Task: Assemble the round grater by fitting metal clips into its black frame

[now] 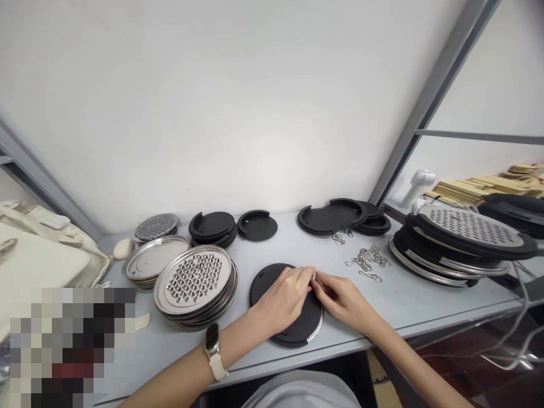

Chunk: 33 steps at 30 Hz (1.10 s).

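A round black disc [266, 283] with a silver metal rim showing at its lower right lies on the table in front of me. My left hand [289, 297] reaches across it, fingers closed together near its right edge. From the right, my right hand [346, 300] meets it there in a pinch. Between the fingertips a small shiny bit shows, too hidden to name. Several wire clips [369, 259] lie in a pile behind my right hand. To the left stands a stack of round metal grater plates [193, 283].
Plain metal discs [156, 258] and a perforated disc [156, 225] lie at the back left. Along the wall are black holders [212, 226]. A tall stack of black holders with metal plates [450, 249] stands at right. A cream bag [46, 249] sits at far left.
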Available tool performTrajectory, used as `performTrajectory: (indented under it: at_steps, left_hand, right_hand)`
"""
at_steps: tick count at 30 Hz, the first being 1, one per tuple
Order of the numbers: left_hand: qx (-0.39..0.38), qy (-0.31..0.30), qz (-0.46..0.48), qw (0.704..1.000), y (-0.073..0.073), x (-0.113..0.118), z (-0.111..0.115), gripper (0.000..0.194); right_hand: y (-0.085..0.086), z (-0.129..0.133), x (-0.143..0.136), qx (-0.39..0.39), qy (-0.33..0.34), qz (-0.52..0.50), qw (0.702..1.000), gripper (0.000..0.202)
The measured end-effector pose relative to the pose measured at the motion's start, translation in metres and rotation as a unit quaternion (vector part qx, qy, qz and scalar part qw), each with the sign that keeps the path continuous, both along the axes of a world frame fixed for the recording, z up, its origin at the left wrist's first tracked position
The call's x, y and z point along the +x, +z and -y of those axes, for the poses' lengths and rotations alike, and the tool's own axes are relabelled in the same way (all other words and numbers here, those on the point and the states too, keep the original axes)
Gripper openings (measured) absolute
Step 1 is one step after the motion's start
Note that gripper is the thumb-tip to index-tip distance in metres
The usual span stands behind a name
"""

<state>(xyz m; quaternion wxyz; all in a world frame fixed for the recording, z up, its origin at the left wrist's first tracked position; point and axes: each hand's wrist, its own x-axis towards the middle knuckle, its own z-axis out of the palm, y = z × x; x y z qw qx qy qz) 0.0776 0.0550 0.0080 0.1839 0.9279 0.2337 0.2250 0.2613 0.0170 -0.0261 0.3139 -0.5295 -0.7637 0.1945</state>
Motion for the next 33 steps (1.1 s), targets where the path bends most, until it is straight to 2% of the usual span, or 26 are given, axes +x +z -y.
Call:
performTrajectory:
  at_steps: [18, 33]
  left_hand:
    - [0.011, -0.004, 0.003, 1.000, -0.0011, 0.0001, -0.0003, 0.029]
    - [-0.002, 0.001, -0.006, 1.000, -0.0022, 0.0001, -0.0017, 0.026]
  right_hand:
    - [-0.0023, 0.0010, 0.0014, 0.067, -0.022, 0.014, 0.997, 0.026]
    - [0.0016, 0.0006, 0.0009, 0.014, 0.000, 0.002, 1.000, 0.022]
